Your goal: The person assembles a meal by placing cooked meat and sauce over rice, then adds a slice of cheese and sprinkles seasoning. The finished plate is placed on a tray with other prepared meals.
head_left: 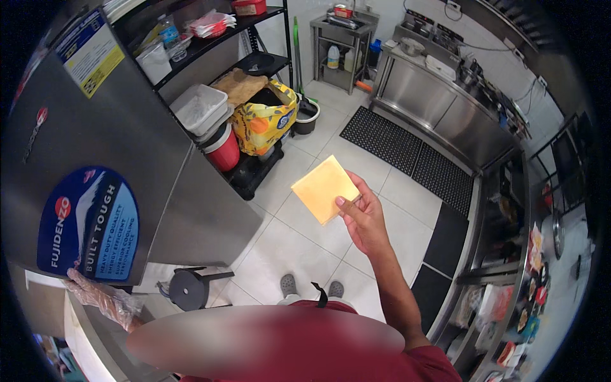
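My right hand (361,215) is raised in front of me and pinches the lower right corner of a flat square yellow cheese slice (324,188), which hangs in the air above the tiled floor. My left hand (102,297), inside a clear plastic glove, rests at the lower edge of the door of a tall stainless steel fridge (121,134) at my left; whether its fingers grip the edge is hard to tell.
A black shelf rack (258,63) beside the fridge holds white tubs, a red bucket and a yellow bag. Steel counters (439,108) and black floor mats (407,153) line the right. A small black stool (189,288) stands near my feet.
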`<state>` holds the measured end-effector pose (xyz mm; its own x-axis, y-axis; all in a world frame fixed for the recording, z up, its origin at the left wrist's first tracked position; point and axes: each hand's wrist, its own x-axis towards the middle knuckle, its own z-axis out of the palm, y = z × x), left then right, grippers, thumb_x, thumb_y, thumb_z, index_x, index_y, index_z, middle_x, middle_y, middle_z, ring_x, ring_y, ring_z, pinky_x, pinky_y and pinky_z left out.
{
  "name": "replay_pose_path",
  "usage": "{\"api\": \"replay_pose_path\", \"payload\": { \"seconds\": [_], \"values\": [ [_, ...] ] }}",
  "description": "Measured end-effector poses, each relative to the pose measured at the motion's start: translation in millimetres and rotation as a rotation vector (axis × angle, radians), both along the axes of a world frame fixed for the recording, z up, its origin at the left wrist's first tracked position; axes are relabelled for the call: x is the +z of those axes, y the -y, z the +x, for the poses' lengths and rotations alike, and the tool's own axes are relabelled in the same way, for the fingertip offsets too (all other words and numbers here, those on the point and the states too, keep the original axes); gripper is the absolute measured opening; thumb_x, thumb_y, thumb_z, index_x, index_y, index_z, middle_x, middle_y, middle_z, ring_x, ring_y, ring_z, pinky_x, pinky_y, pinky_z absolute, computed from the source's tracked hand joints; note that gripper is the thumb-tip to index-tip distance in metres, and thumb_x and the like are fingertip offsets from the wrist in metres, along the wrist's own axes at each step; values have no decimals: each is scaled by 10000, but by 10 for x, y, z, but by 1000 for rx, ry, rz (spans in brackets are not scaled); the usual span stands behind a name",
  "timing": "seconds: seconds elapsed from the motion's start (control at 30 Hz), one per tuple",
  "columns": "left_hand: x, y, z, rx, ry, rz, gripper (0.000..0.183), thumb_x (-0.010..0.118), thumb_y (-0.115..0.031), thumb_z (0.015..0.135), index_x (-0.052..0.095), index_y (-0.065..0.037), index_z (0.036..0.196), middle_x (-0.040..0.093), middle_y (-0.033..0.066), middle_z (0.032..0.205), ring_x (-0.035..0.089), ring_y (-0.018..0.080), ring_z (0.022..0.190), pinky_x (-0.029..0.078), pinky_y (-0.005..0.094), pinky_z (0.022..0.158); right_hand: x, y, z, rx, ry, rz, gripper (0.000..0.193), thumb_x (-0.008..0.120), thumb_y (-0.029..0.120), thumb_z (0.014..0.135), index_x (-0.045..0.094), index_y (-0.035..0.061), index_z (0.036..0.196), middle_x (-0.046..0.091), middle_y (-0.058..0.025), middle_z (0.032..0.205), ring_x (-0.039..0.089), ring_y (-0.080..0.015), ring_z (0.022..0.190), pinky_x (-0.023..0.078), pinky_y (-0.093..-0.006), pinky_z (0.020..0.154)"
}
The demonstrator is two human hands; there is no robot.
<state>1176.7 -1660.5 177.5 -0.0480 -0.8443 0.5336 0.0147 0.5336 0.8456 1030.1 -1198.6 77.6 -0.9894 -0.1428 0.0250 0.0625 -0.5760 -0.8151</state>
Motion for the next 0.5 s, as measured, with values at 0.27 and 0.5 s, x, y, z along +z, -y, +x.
{"api": "replay_pose_path", "payload": {
  "seconds": [0.27,0.5],
  "values": [
    [-449,2604,-328,394,780,-271,672,349,-529,1026,281,-108,1545,422,247,1483,533,420,1267,464,536,997,277,186,35,-109,-9,1,574,618,-14,948,380,-2,1470,621,-95,1262,601,-114,1119,483,-274,968],
    [-790,754,-1391,265,391,-1012,465,485,-306,1042,516,13,1379,634,202,1265,645,301,1122,577,379,866,118,-578,-110,-323,37,-22,481,651,7,945,473,-10,1392,665,-95,1159,635,-79,984,504,-216,856]
  ]
}}
